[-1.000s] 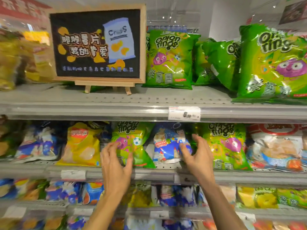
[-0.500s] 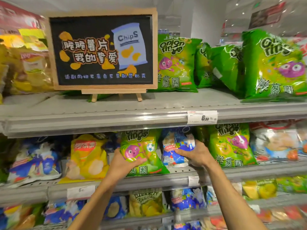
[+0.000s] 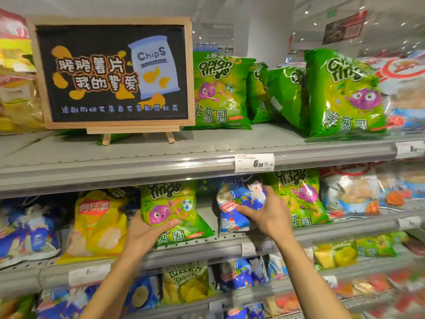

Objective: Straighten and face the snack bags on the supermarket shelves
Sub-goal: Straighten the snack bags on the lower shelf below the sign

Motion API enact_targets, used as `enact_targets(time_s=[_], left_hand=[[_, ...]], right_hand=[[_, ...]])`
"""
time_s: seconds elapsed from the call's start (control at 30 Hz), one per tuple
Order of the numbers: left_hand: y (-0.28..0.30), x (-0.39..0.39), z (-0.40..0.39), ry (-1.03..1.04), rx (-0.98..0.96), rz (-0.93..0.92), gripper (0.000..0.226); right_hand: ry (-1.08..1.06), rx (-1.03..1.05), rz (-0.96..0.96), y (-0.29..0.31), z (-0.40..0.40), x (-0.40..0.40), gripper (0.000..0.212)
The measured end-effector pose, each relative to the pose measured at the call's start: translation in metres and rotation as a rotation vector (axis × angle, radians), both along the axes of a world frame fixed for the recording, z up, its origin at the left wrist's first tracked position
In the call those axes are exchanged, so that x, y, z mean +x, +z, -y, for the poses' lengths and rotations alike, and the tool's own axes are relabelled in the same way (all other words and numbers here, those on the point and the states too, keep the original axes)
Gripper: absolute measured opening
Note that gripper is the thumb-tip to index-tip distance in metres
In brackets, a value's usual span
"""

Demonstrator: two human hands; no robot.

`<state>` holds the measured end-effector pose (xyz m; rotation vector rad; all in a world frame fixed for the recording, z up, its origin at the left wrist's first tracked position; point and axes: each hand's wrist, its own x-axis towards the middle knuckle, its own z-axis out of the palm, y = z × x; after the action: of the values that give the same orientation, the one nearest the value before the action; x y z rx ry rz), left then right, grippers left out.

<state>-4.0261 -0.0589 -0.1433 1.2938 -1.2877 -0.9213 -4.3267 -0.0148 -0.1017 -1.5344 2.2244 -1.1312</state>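
Above, chalkboard sign (image 3: 112, 72), onion-ring bags (image 3: 220, 90), price tag (image 3: 254, 162)

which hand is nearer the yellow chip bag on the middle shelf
Left. The left hand grips the green onion rings bag right beside the yellow chip bag; the right hand holds the blue bag farther right.

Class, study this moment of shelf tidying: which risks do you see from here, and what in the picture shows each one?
1. The left hand grips a green onion rings bag that leans over the shelf edge; it may slide off.
2. The right hand squeezes the blue bag; its contents might get crushed.
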Motion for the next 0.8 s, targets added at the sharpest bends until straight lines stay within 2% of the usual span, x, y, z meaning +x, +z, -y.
enact_targets(time_s=[0.07, 0.2, 0.3, 0.37, 0.6, 0.7, 0.8], left_hand=[[0.000, -0.008, 0.001, 0.021, 0.006, -0.011, 0.063], [0.000, -0.040, 0.004, -0.022, 0.012, 0.001, 0.065], [0.000, -0.071, 0.007, -0.054, 0.057, -0.013, 0.080], [0.000, -0.091, 0.009, -0.073, 0.066, -0.010, 0.081], [0.000, -0.144, 0.009, -0.125, 0.104, 0.043, 0.099], [0.000, -0.151, 0.009, -0.145, 0.097, 0.049, 0.099], [-0.001, -0.154, 0.008, -0.170, 0.100, 0.087, 0.087]], right_hand=[[-0.010, -0.011, 0.008, -0.001, -0.013, -0.010, 0.094], [-0.034, -0.098, 0.161, -0.012, -0.041, -0.039, 0.089], [-0.019, -0.126, 0.279, -0.018, -0.064, -0.064, 0.068], [-0.037, -0.145, 0.343, -0.024, -0.079, -0.081, 0.056], [-0.083, -0.269, 0.505, -0.038, -0.123, -0.124, 0.036], [-0.051, -0.280, 0.522, -0.041, -0.130, -0.128, 0.037], [-0.017, -0.280, 0.505, -0.043, -0.131, -0.122, 0.044]])
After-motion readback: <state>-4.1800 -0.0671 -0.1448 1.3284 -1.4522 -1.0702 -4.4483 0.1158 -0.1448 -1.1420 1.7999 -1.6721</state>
